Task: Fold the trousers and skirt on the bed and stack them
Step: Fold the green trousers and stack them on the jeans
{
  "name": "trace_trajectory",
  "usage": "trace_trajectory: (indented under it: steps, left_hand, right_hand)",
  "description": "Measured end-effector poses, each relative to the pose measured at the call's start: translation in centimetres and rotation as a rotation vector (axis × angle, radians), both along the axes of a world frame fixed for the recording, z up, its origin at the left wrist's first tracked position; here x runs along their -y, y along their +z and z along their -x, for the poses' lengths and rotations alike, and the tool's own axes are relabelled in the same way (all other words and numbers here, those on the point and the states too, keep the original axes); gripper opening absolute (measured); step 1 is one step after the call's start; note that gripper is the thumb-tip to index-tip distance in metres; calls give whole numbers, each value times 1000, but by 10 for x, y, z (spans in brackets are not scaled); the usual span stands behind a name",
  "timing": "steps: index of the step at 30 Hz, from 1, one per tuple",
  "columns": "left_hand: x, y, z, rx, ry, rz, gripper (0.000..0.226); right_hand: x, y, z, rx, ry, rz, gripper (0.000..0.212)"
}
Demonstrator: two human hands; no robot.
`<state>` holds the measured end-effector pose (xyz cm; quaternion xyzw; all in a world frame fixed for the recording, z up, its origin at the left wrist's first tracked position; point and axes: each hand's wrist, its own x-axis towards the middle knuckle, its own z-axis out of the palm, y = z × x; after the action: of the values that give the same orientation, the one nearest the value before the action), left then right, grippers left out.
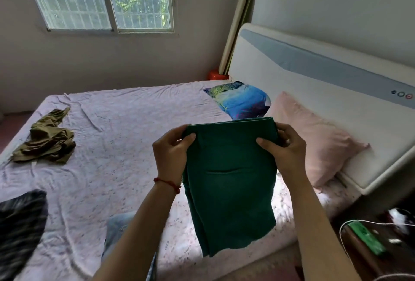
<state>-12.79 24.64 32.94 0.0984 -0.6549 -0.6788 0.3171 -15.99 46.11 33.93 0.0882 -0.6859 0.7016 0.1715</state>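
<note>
Obs: I hold the green garment (230, 181) up in the air over the near edge of the bed (125, 128), top edge level. My left hand (171, 152) pinches the top left corner, thumb in front of the cloth, fingers curled behind. My right hand (284, 148) pinches the top right corner the same way. The cloth hangs free below my hands; its frayed hem clears the sheet. Whether it is the skirt or the trousers folded in half lengthwise, I cannot tell from here.

The olive garment (45, 141) lies crumpled, not folded, at the far left of the bed, well apart from my hands. A pink pillow (314, 139) and a blue patterned pillow (240, 101) sit by the headboard. A dark striped cloth (20, 226) lies at the lower left.

Step, as I judge it: lay the green piece flat, then fold.

Method notes:
- Keep both pinches at equal height so the side edges hang straight.
- Lower the hem onto the sheet first, then draw the top edge away so the cloth lies flat without creases.
- Choose bare sheet between the pillows and the olive garment.
- Smooth with flat palms before each fold.

Risk: the hem bunches under if I drop it too quickly.
</note>
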Motion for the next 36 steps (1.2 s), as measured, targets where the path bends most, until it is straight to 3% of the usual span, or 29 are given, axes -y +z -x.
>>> trace_trajectory:
  steps: [8, 14, 25, 36]
  left_hand:
    - [-16, -40, -49, 71, 35, -73, 32]
    - [0, -83, -40, 182, 77, -172, 29]
    - [64, -204, 90, 447, 96, -207, 25]
    - [99, -301, 240, 511, 138, -92, 28]
  right_hand:
    - [-11, -39, -31, 136, 85, -18, 37]
    - [9, -79, -13, 235, 166, -80, 37]
    - [77, -195, 118, 509, 151, -201, 37]
    - [117, -302, 260, 542, 115, -269, 33]
